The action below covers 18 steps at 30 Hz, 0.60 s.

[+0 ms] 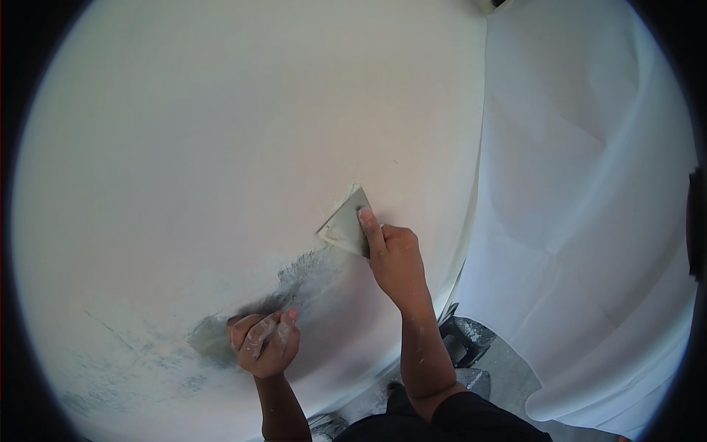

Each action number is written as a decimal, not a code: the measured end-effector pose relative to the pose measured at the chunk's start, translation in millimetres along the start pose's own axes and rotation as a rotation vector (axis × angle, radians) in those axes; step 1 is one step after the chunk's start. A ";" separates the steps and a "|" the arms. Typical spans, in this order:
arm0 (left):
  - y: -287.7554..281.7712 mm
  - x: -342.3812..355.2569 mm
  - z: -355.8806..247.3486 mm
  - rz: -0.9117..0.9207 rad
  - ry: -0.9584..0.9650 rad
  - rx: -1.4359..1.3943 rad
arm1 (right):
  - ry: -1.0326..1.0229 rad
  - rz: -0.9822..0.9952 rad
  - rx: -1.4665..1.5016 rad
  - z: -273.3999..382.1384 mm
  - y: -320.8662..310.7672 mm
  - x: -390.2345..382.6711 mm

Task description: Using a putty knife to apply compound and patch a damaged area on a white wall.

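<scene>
My right hand (396, 254) grips a broad putty knife (343, 225), thumb pressed along its flat blade. The blade lies against the white wall (221, 147), with pale filler at its upper edge and on its face. Lower and to the left, my left hand (266, 345) is closed round a second putty knife (211, 341). Its greyish blade sticks out to the left of the fist, close to the wall; its handle is mostly hidden. White filler smears the left fingers. Between the hands runs a rough grey patch (302, 269) on the wall.
A white sheet (567, 184) hangs in folds along the right. Behind my right forearm, a black object spattered with white (468, 339) stands by the grey floor (512, 379). More grey streaks (132, 365) mark the wall's lower left.
</scene>
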<state>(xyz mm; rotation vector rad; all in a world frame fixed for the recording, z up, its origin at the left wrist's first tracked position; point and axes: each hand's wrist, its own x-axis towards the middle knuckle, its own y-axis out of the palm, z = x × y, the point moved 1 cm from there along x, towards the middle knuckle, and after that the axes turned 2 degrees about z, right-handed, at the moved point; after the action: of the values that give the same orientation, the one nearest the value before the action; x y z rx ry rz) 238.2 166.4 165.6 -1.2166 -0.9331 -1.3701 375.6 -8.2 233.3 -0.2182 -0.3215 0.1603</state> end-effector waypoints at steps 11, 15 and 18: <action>2.3 -5.4 -0.8 -0.006 -0.053 0.071 | 0.007 0.031 -0.012 -11.9 4.1 -4.0; -5.6 -7.2 0.1 0.033 -0.058 0.039 | 0.015 0.016 0.010 -29.9 21.5 -18.0; -17.1 -11.3 -4.4 -0.051 -0.110 -0.086 | 0.031 0.031 0.068 -16.7 11.3 -6.1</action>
<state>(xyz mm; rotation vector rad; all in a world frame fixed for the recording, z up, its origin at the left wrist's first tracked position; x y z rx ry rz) 220.1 167.2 155.1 -1.3525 -0.9969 -1.4072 373.9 -1.6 213.4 -0.1588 -0.2810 0.1978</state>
